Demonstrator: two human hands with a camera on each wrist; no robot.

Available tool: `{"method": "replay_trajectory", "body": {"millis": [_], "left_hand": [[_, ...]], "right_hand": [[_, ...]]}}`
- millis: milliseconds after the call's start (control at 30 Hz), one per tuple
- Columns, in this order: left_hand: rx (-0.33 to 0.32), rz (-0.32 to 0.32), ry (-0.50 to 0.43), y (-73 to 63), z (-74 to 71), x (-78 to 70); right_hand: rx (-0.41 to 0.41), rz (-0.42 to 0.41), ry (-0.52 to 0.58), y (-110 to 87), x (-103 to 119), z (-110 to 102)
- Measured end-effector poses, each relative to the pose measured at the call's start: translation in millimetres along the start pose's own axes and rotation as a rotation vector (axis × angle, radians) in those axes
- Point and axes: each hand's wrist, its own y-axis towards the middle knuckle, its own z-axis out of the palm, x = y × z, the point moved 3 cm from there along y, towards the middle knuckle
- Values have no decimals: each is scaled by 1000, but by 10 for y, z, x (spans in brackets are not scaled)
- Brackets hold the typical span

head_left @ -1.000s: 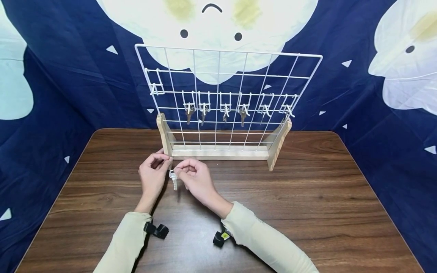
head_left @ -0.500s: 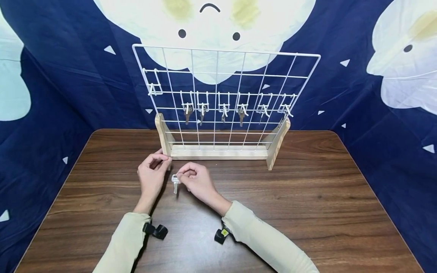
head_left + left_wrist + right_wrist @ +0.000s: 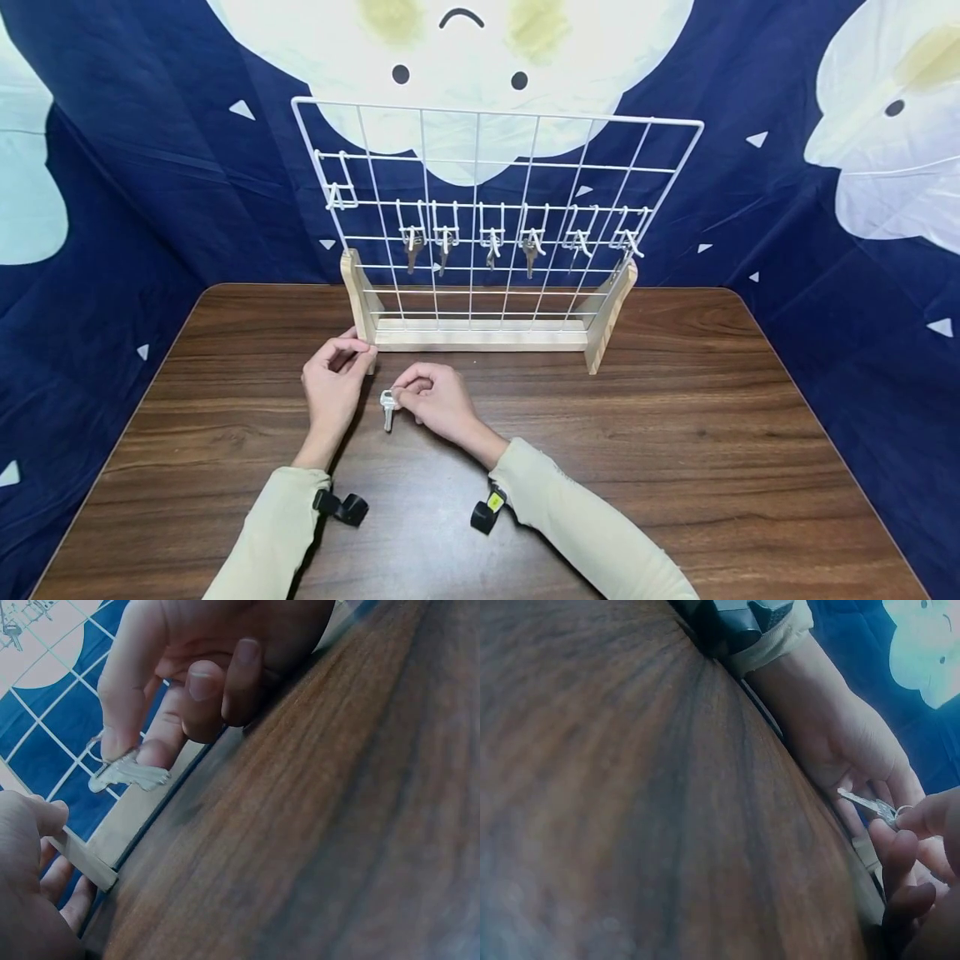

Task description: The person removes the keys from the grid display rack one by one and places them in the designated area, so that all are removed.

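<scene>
Right hand: A silver key point(image 3: 387, 408) is pinched by its head between the thumb and fingers of the right hand point(image 3: 440, 402).
Key: It is held above the tabletop point(image 3: 697, 450), at the right hand's 9 o'clock, blade towards 6 o'clock in the head view; a thin ring point(image 3: 90, 750) is threaded through its head.
Left hand: The foot of a pale wooden side support point(image 3: 361, 293) is clamped between the thumb and fingers of the left hand point(image 3: 333, 385), which is set apart from the right, at its 9 o'clock.
Rack: A white wire grid point(image 3: 495, 113) is held upright by the wooden stand, towards 12 o'clock.
Hooks: White hooks point(image 3: 492, 236) are hung across it; keys point(image 3: 412, 257) are borne by at least four.
Backdrop: Navy cloth point(image 3: 172, 192) printed with white clouds is hung beyond.
</scene>
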Motion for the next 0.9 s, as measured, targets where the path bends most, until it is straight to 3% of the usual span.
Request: {"method": "replay_trajectory", "body": {"millis": [367,567,667,900], "left_hand": [[0,-3,1,-3,-11,-6],[1,1,-2,3,-7,8],[3,5,-1,8,-5,12],[1,2,-1,10,-8,17]], "right_hand": [[21,-57,-164,10,-56,18],[-29,-191,-366,-3,-40,16],[-52,-238,-397,-10,-30,15],[-71,-218,-437,-19,-39,38]]}}
